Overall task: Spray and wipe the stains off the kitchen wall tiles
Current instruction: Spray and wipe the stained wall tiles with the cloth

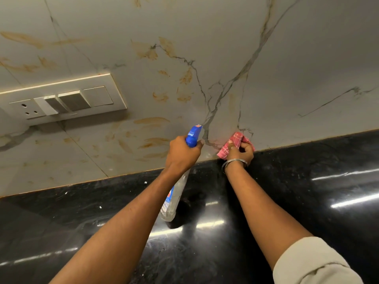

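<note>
Stains point(152, 141), orange-brown smears, cover the marble-look wall tiles point(225, 37) above the back edge of the black desk point(287, 191), thickest toward the left and up near the switch plate point(61, 99). The left hand point(182, 154) has its grip wrapped around the neck of the spray bottle point(174, 197), blue nozzle aimed at the wall from very near. The right hand point(239, 153) has its grip bunched around a pink checked cloth point(235, 141), pressed to the tile just above the desk's back edge.

The main hazard, as I judge it, is the socket point(28, 109) in that plate: stains lie just beside and below it, so mist or run-off from spraying there could get into the openings. Wetting the cloth instead would be safer there. Spraying this close will likely send liquid running down to the joint at the desk's back edge, where it pools and carries the orange grime onto the desk. A small wadded cloth may also smear rather than lift once loaded. The grey veins are the tile's pattern; scrubbing them wastes effort.
</note>
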